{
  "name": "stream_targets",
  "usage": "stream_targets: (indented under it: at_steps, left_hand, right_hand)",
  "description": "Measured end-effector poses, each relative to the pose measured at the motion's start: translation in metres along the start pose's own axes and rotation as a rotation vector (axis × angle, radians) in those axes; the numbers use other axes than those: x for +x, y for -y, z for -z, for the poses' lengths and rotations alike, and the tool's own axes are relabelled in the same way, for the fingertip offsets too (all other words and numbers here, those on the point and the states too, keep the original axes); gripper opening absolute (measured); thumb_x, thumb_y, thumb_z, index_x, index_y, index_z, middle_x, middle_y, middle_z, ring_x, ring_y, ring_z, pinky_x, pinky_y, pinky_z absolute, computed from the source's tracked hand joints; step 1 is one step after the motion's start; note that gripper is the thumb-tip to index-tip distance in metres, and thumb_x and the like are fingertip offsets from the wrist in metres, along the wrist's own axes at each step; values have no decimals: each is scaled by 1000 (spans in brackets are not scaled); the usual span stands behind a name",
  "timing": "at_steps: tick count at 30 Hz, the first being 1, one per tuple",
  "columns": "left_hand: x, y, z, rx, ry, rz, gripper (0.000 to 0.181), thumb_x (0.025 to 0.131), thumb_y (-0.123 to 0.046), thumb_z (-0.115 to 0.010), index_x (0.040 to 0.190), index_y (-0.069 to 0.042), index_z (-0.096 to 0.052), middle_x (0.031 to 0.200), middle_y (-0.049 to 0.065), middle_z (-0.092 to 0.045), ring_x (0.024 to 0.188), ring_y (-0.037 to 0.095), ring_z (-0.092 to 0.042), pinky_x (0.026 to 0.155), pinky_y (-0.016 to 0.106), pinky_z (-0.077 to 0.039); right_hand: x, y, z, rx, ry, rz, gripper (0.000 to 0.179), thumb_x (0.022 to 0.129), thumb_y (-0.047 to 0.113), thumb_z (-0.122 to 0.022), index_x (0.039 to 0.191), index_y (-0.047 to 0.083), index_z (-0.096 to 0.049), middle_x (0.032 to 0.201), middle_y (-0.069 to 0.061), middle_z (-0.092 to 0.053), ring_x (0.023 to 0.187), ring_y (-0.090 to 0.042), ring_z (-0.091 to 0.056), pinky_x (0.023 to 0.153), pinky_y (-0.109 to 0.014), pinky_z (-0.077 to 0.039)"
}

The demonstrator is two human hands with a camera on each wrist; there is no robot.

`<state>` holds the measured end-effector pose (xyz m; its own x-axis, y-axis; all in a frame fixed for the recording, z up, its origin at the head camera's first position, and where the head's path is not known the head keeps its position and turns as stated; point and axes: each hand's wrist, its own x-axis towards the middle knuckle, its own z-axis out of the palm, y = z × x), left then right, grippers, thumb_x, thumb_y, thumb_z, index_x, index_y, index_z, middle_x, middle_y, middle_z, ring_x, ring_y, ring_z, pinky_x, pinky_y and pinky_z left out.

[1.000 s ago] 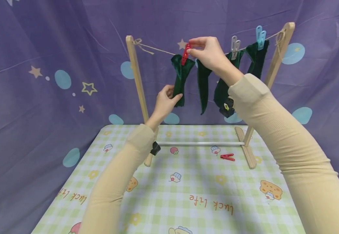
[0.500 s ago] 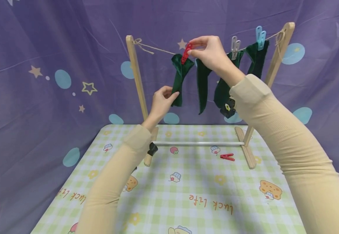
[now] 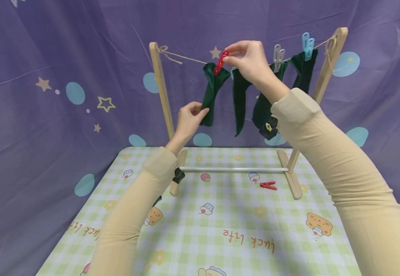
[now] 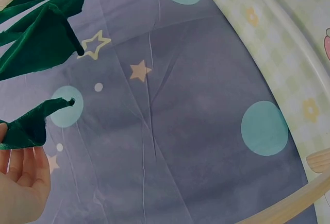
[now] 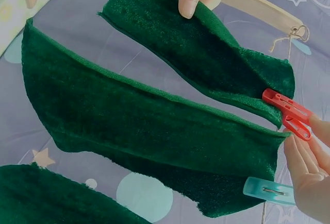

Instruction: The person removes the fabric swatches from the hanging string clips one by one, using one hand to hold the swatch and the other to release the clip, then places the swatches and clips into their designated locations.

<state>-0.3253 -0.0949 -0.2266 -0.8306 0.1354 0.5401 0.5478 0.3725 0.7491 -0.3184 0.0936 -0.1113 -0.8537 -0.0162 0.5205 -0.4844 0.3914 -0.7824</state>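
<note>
My right hand pinches a red clothespin, whose nose is on the upper edge of a dark green velvet cloth piece at the twine line. Lower down, my left hand holds that piece's bottom end between thumb and fingers. The right wrist view has this cloth at the top, with the left fingers on its far end and the red clothespin at the right. Beside it hangs another green piece, clipped by a light blue clothespin.
Further right along the line, grey and light blue clothespins hold green pieces. The wooden frame stands on a checked tablecloth. A loose red clothespin lies near its right foot. A purple curtain hangs behind.
My left hand has shifted a little to the left, drawing the cloth's lower end with it. The right hand has edged slightly up and right, still pinching the red clothespin.
</note>
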Motion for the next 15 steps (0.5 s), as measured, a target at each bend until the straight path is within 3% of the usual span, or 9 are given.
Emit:
stream_targets:
  at_steps: [6, 15]
  left_hand:
    - [1, -1, 3, -3, -11, 2, 19, 83, -13, -63, 94, 3, -64, 82, 15, -62, 70, 16, -58, 59, 20, -47]
    - [3, -3, 9, -2, -13, 6, 20, 83, -14, -63, 94, 3, -65, 82, 14, -62, 69, 15, -57, 59, 20, -46]
  right_hand:
    - [0, 2, 2, 11, -42, 5, 31, 79, 17, -66, 106, 2, -63, 102, -8, -64, 82, -9, -61, 79, -22, -47]
    - [-1, 6, 9, 115, -46, -11, 28, 77, 16, -68, 101, 1, -64, 91, -3, -65, 78, -10, -61, 80, -22, -46]
